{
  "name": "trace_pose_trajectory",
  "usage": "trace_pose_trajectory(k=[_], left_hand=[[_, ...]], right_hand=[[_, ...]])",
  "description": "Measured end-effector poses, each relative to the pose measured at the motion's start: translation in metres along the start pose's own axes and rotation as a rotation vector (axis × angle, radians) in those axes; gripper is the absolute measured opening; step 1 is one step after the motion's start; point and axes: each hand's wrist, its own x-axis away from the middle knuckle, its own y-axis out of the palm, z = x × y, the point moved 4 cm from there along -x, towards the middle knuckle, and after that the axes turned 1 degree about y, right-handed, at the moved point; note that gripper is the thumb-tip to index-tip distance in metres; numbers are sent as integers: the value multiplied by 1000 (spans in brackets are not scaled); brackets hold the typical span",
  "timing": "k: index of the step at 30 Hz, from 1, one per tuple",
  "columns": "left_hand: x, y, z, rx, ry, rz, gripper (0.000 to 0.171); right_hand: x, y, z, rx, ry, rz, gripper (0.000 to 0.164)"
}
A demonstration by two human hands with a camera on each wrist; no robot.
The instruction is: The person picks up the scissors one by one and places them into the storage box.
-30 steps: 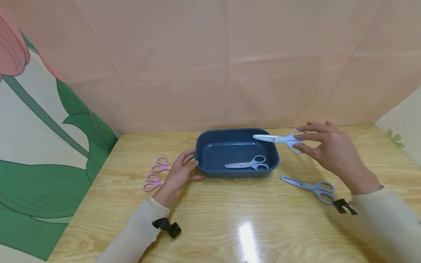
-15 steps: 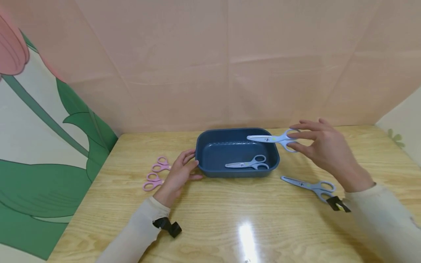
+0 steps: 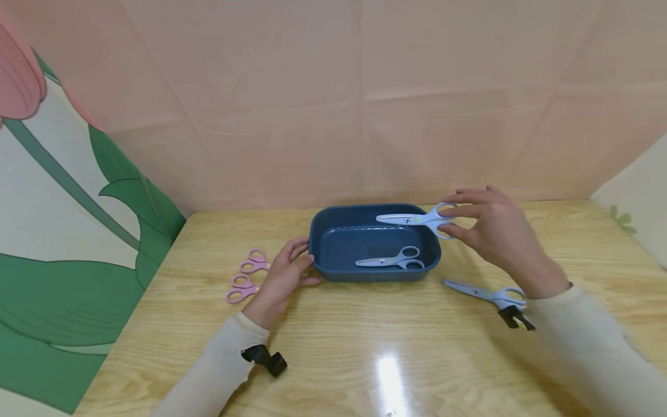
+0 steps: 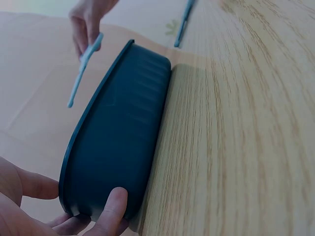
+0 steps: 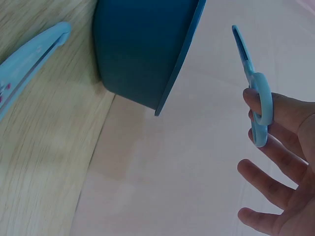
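Observation:
My right hand (image 3: 497, 231) pinches a pair of light blue scissors (image 3: 409, 219) by its finger loops. The blades point left over the right part of a dark blue rectangular box (image 3: 375, 277), above its rim in the left wrist view. Inside the box, near its front wall, lies a second pair of blue scissors (image 3: 383, 262). My left hand (image 3: 281, 278) holds the box's left end, its fingers spread around the corner wall and rim. A third pair of blue scissors (image 3: 471, 289) lies on the table right of the box, its loops partly hidden by my right wrist.
Two pairs of pink-handled scissors, a rear one (image 3: 255, 262) and a front one (image 3: 241, 289), lie left of the box, partly covered by my left hand. The wooden table (image 3: 339, 341) meets a pinkish wall covering (image 3: 312, 145) just behind the box.
My right hand has moved left with the pinched scissors, carrying their blades further over the box. My left hand, the box and the scissors inside it have stayed in place.

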Motion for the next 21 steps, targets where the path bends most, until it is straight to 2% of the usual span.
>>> trace_pose_trajectory(k=[7, 14, 21], left_hand=[[0, -1, -1, -3, -6, -3, 49], [1, -1, 0, 9, -9, 12, 48], [0, -1, 1, -1, -9, 6, 48]], right_hand=[[-3, 8, -4, 2, 30, -53, 28], [-3, 21, -3, 15, 83, -226, 29], [-3, 26, -4, 47, 65, -234, 27]])
